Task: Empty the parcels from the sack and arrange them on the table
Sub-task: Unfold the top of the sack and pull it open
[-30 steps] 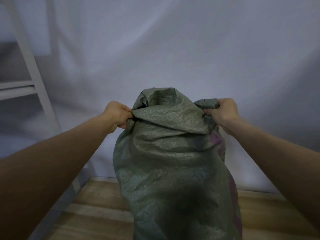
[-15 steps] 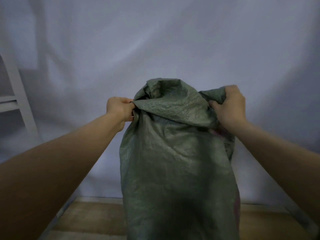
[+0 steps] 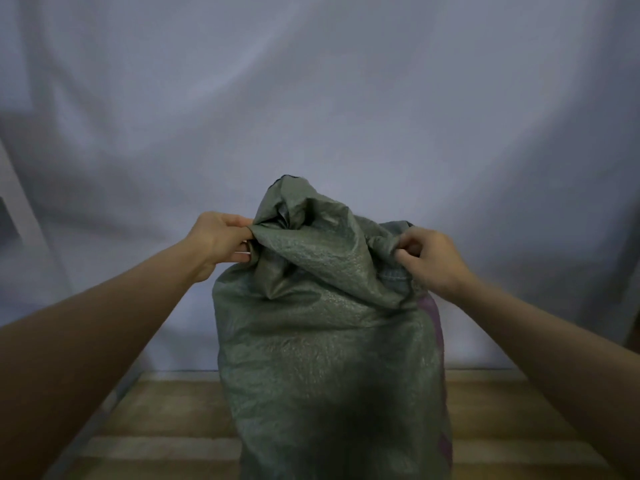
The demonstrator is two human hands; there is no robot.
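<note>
A tall grey-green woven sack (image 3: pixel 329 358) stands upright in front of me, its top folded and bunched over. A purple stripe runs down its right side. My left hand (image 3: pixel 221 240) grips the bunched fabric at the top left of the sack. At the top right my right hand (image 3: pixel 429 261) pinches the folded rim between thumb and fingers. No parcels show; whatever the sack holds is hidden by the fabric.
A wooden surface (image 3: pixel 156 424) with pale stripes lies under the sack. A pale grey cloth backdrop (image 3: pixel 311 98) fills the space behind. A white frame post (image 3: pixel 20 209) stands at the far left edge.
The view has tilted up, so less of the wooden surface shows. My right hand has shifted its hold on the sack's rim, and the white frame has slid toward the left edge.
</note>
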